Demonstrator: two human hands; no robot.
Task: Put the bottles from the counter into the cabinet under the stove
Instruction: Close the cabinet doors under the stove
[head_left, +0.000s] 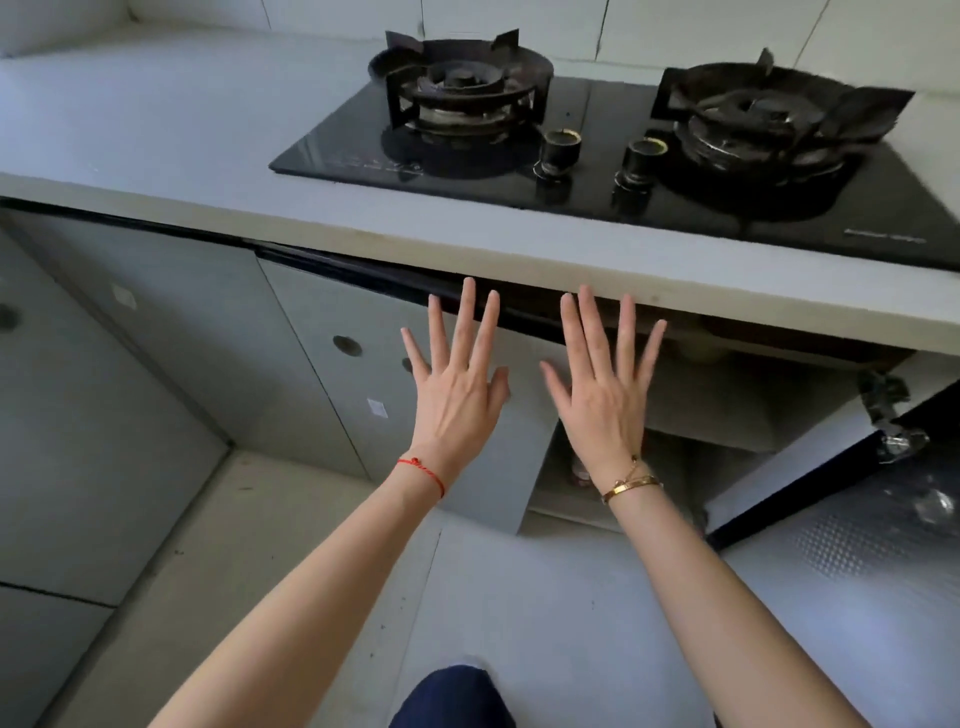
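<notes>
Both my hands, left hand (457, 395) and right hand (605, 400), hang empty with fingers spread before the open cabinet (727, 410), probably since the desk (171, 119) beyond them shows no bottles.

Glossy black glass, matt pale stone, and textured foil.

The black glass two-burner stove top (597, 156) is mirror-glossy, reflecting its dark metal knobs (560, 145); the black pan supports (460, 78) look rough, dull cast iron. The pale grey counter (156, 130) is smooth and matt, stone-like. The grey cabinet doors (322, 364) have a faint satin sheen. The open door's inner face (857, 530) wears embossed, shiny silvery foil, with a bright metal hinge (888, 415). A red thread bracelet (423, 470) looks woven; a gold bangle (631, 486) gleams polished.
</notes>
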